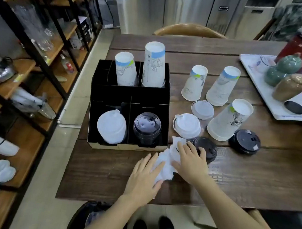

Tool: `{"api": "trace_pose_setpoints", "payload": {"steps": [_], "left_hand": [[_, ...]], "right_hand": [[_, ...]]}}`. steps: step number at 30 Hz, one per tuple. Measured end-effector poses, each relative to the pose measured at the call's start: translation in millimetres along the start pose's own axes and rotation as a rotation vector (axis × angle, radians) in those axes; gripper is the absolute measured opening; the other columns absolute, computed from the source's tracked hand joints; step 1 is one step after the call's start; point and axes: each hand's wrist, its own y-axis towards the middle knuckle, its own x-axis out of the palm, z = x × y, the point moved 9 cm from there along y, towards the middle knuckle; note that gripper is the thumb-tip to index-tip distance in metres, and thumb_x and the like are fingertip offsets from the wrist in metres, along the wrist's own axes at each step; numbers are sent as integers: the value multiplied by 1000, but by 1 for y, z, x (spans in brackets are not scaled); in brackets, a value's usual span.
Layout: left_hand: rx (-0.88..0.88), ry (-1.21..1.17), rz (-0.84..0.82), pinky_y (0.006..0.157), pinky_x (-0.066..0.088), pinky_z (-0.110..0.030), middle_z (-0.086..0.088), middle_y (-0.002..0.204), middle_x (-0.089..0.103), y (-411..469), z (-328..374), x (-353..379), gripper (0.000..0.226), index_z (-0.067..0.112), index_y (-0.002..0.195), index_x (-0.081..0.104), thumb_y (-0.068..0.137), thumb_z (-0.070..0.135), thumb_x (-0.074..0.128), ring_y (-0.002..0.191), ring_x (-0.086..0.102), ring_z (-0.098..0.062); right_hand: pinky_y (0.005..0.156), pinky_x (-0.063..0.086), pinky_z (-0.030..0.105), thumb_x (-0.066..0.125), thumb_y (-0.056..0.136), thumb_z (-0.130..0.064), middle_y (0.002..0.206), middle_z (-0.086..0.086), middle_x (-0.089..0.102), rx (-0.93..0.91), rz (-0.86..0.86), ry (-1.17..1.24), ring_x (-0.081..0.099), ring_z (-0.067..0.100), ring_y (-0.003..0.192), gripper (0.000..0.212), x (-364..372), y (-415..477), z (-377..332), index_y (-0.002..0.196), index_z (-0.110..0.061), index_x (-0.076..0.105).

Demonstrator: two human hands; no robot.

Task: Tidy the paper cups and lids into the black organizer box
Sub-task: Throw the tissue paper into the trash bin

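Observation:
The black organizer box (pixel 130 94) stands on the wooden table (pixel 250 178). Its back slots hold two upside-down paper cup stacks (pixel 125 70), (pixel 154 65); its front slots hold white lids (pixel 111 127) and black lids (pixel 147 127). Three inverted cups (pixel 194 83), (pixel 222 86), (pixel 229 121) stand to the right. White lids (pixel 202 109), (pixel 187 125) and black lids (pixel 205 150), (pixel 245 141) lie loose there. My left hand (pixel 144 176) and my right hand (pixel 191 160) both rest flat on a crumpled white tissue (pixel 167 163) near the front edge.
A white tray (pixel 268 99) with ceramic jars and a red canister sits at the far right. Dark shelving with glassware runs along the left. A chair back shows behind the table, a black bin below the near edge.

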Motion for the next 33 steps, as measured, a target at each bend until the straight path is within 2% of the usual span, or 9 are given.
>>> {"api": "trace_pose_setpoints", "payload": {"steps": [4, 6, 9, 11, 15, 21, 25, 29, 33], "left_hand": [[-5, 13, -16, 94, 52, -37, -3, 126, 65, -1, -2, 9, 26, 24, 98, 73, 73, 28, 76, 118, 61, -24], [-32, -44, -44, 102, 45, -36, -4, 129, 62, 1, -5, 18, 14, 17, 93, 70, 79, 16, 70, 127, 53, -25], [-70, -81, -29, 115, 21, -32, -1, 143, 47, 3, -13, 27, 22, 10, 107, 60, 94, 5, 43, 143, 26, -20], [-142, -232, 28, 112, 22, -26, -1, 137, 51, 2, -19, 26, 21, 10, 105, 56, 96, 6, 37, 141, 29, -17], [-535, -735, 163, 68, 40, -7, 6, 96, 62, -11, -44, 11, 15, 19, 87, 50, 97, 12, 42, 91, 55, -13], [-778, -1118, 376, 63, 53, -15, 0, 100, 62, -17, -69, -2, 39, 23, 90, 63, 91, -8, 40, 88, 60, -13], [-881, -1142, 354, 40, 38, -20, -14, 87, 52, -24, -73, -1, 37, 8, 57, 54, 80, -13, 34, 56, 44, -21], [-1077, -1355, 363, 53, 30, -28, -10, 78, 54, -48, -76, 13, 14, 3, 75, 55, 86, 4, 45, 59, 35, -25], [-1144, -1337, 325, 62, 40, -32, -6, 69, 57, -74, -71, 10, 14, 11, 73, 58, 87, 8, 58, 62, 53, -20]], "right_hand": [[104, 27, 49, 52, 90, -29, 116, 7, 64, -12, 90, -22, 49, 27, 120, 32, -8, -2, -4, 115, -10, 55], [100, 36, 49, 66, 81, -16, 95, 6, 70, -16, 146, -44, 60, 29, 100, 15, -15, -3, -6, 93, -8, 64], [95, 30, 46, 73, 61, 8, 74, 7, 68, -41, 211, -67, 64, 31, 80, 22, -20, -5, -7, 77, -6, 66], [86, 41, 50, 71, 48, 18, 60, 8, 63, -55, 292, -41, 62, 31, 63, 29, -27, -9, -8, 65, -5, 64], [75, 49, 48, 67, 54, 21, 60, 9, 60, -63, 324, 55, 59, 32, 57, 29, -35, -10, -5, 66, -5, 61], [63, 44, 40, 61, 69, 19, 83, 20, 66, -154, 253, 217, 59, 40, 66, 28, -37, -4, -11, 90, 2, 66], [56, 51, 41, 53, 76, 18, 101, 19, 59, -270, 187, 350, 57, 40, 70, 45, -34, -7, -25, 115, -3, 62], [70, 54, 45, 45, 77, 20, 104, 20, 59, -298, 166, 521, 59, 39, 83, 39, -34, -5, -39, 101, 1, 69], [71, 40, 7, 40, 79, 16, 90, 5, 59, -286, -21, 787, 54, 13, 78, 36, -24, -9, -66, 77, -6, 69]]}}
